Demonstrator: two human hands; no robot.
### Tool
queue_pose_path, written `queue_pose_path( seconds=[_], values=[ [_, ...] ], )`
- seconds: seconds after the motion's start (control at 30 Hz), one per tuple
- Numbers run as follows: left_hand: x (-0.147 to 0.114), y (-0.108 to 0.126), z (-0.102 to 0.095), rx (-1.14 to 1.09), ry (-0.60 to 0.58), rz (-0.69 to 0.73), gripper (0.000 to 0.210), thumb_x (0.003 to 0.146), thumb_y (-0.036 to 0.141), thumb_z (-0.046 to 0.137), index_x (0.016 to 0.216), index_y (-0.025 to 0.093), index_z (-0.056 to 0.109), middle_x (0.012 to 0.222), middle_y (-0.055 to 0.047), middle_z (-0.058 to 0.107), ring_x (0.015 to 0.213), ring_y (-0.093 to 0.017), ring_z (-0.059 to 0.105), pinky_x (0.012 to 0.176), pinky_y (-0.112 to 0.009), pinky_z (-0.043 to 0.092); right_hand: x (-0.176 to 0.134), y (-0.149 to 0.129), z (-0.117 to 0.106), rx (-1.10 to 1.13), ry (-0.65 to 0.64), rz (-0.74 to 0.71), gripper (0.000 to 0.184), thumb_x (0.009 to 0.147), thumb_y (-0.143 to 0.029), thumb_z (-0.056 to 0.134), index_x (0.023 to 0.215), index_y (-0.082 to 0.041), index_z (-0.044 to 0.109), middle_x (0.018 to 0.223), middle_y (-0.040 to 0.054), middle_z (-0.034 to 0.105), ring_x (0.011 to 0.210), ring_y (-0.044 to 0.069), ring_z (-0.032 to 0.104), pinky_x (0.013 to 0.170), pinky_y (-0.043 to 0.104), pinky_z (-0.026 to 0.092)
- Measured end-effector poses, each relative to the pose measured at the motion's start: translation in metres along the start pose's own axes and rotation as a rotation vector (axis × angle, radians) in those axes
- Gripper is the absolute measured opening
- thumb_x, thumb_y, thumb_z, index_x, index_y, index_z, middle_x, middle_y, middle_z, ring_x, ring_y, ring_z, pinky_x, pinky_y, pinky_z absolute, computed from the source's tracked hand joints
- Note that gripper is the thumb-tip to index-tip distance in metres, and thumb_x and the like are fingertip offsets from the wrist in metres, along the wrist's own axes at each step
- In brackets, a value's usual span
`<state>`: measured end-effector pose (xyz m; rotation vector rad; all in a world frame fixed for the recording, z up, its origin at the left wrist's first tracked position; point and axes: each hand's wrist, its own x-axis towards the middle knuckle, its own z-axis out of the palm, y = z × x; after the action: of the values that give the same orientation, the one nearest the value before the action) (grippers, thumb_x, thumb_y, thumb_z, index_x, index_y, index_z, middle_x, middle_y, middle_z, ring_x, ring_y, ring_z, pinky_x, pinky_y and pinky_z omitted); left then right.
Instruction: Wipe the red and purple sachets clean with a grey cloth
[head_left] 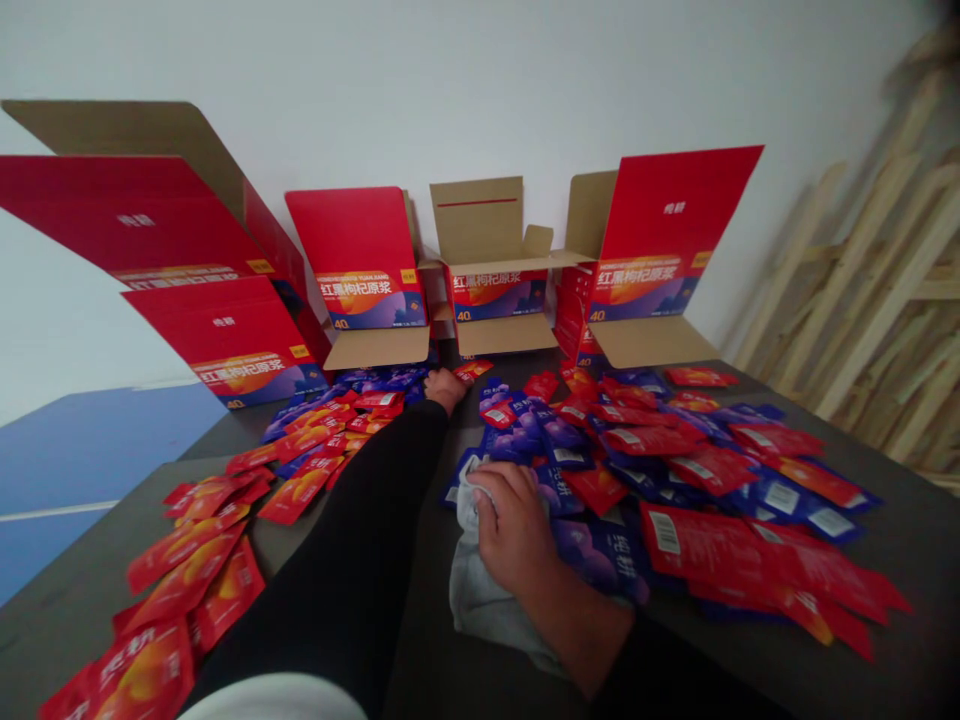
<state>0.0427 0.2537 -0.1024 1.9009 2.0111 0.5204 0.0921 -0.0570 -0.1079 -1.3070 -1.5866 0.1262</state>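
My right hand (514, 525) is closed on a crumpled grey cloth (480, 590), which lies against the dark tabletop at the left edge of the right-hand heap. Stretched far forward, my left hand (445, 388) has its fingers curled among pouches near the boxes. What it grips, if anything, is hidden. Close beside it lie a red pouch (472, 370) and the blue pouches (382, 378) at the back of the left-hand pile. Blue pouches with purple fruit (521, 430) lie just ahead of the cloth.
Red pouches (199, 560) run down the left side; a mixed heap of red pouches (712, 465) and blue pouches covers the right. Red cartons (360, 300) with raised flaps line the back by the wall. Wooden slats (862, 300) lean at the right. A blue surface (67, 450) shows left.
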Motion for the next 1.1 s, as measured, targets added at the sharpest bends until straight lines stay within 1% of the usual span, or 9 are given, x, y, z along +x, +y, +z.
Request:
queue_pose_path(
  seconds=[0.13, 0.27, 0.47, 0.53, 0.67, 0.83, 0.93, 1.03, 1.1],
  values=[
    [-0.004, -0.004, -0.002, 0.000, -0.002, -0.020, 0.083, 0.066, 0.062, 0.080, 0.128, 0.010, 0.060, 0.138, -0.028, 0.053, 0.130, -0.040, 0.051, 0.100, -0.040, 0.044, 0.001, 0.001, 0.001, -0.002, 0.003, -0.015, 0.025, 0.094, -0.014, 0.048, 0.108, -0.022, 0.067, 0.110, 0.0069, 0.067, 0.102, 0.024, 0.057, 0.094, 0.042, 0.048],
    [-0.021, -0.009, -0.005, -0.086, 0.065, 0.000, 0.084, 0.068, 0.062, 0.079, 0.132, 0.013, 0.056, 0.138, -0.023, 0.054, 0.130, -0.035, 0.053, 0.101, -0.036, 0.043, 0.002, 0.003, 0.001, -0.018, -0.002, -0.019, 0.024, 0.093, -0.014, 0.050, 0.108, -0.023, 0.067, 0.110, 0.0065, 0.067, 0.103, 0.024, 0.058, 0.093, 0.041, 0.048],
    [-0.061, -0.020, -0.018, -0.300, 0.159, 0.134, 0.062, 0.073, 0.047, 0.080, 0.120, 0.011, 0.058, 0.127, -0.020, 0.061, 0.125, -0.030, 0.056, 0.102, -0.031, 0.041, 0.004, 0.005, 0.001, -0.019, 0.001, -0.026, 0.025, 0.092, -0.012, 0.050, 0.108, -0.021, 0.068, 0.111, 0.0075, 0.067, 0.104, 0.024, 0.057, 0.094, 0.040, 0.048],
    [-0.075, -0.025, -0.025, -0.393, 0.174, 0.148, 0.061, 0.073, 0.043, 0.081, 0.118, 0.012, 0.055, 0.120, -0.017, 0.065, 0.117, -0.026, 0.061, 0.098, -0.030, 0.044, 0.005, 0.006, 0.002, -0.034, 0.001, -0.028, 0.026, 0.091, -0.011, 0.051, 0.109, -0.021, 0.068, 0.111, 0.0080, 0.067, 0.104, 0.025, 0.057, 0.094, 0.040, 0.048],
    [-0.106, -0.037, -0.042, -0.483, 0.190, 0.152, 0.064, 0.075, 0.047, 0.081, 0.121, 0.015, 0.050, 0.110, -0.011, 0.067, 0.101, -0.020, 0.065, 0.089, -0.028, 0.048, 0.006, 0.009, 0.003, -0.029, 0.016, -0.028, 0.027, 0.091, -0.011, 0.051, 0.109, -0.021, 0.068, 0.112, 0.0087, 0.066, 0.107, 0.025, 0.057, 0.096, 0.041, 0.048],
    [-0.152, -0.060, -0.068, -0.641, 0.332, 0.136, 0.055, 0.073, 0.042, 0.083, 0.111, 0.018, 0.052, 0.111, -0.010, 0.066, 0.106, -0.021, 0.064, 0.097, -0.031, 0.047, 0.007, 0.012, 0.004, -0.002, 0.036, -0.053, 0.026, 0.093, -0.013, 0.049, 0.108, -0.021, 0.068, 0.110, 0.0095, 0.066, 0.105, 0.026, 0.057, 0.096, 0.042, 0.048],
    [-0.182, -0.076, -0.082, -0.865, 0.325, 0.123, 0.049, 0.074, 0.043, 0.080, 0.106, 0.019, 0.052, 0.109, -0.010, 0.067, 0.105, -0.021, 0.065, 0.094, -0.033, 0.050, 0.007, 0.014, 0.005, 0.006, 0.044, -0.070, 0.028, 0.092, -0.012, 0.048, 0.108, -0.021, 0.069, 0.110, 0.0096, 0.066, 0.105, 0.026, 0.057, 0.096, 0.043, 0.048],
    [-0.211, -0.091, -0.094, -1.243, 0.239, 0.075, 0.041, 0.077, 0.048, 0.074, 0.098, 0.021, 0.052, 0.105, -0.007, 0.067, 0.104, -0.021, 0.067, 0.088, -0.036, 0.056, 0.008, 0.016, 0.006, 0.008, 0.051, -0.079, 0.028, 0.091, -0.013, 0.049, 0.107, -0.021, 0.069, 0.110, 0.0104, 0.066, 0.105, 0.027, 0.057, 0.096, 0.044, 0.049],
    [-0.228, -0.100, -0.100, -1.430, 0.167, 0.023, 0.038, 0.080, 0.055, 0.068, 0.090, 0.022, 0.052, 0.095, -0.005, 0.067, 0.103, -0.021, 0.068, 0.088, -0.039, 0.057, 0.008, 0.017, 0.007, 0.007, 0.056, -0.087, 0.027, 0.091, -0.013, 0.049, 0.107, -0.021, 0.069, 0.109, 0.0104, 0.066, 0.104, 0.027, 0.057, 0.095, 0.045, 0.049]
  ],
)
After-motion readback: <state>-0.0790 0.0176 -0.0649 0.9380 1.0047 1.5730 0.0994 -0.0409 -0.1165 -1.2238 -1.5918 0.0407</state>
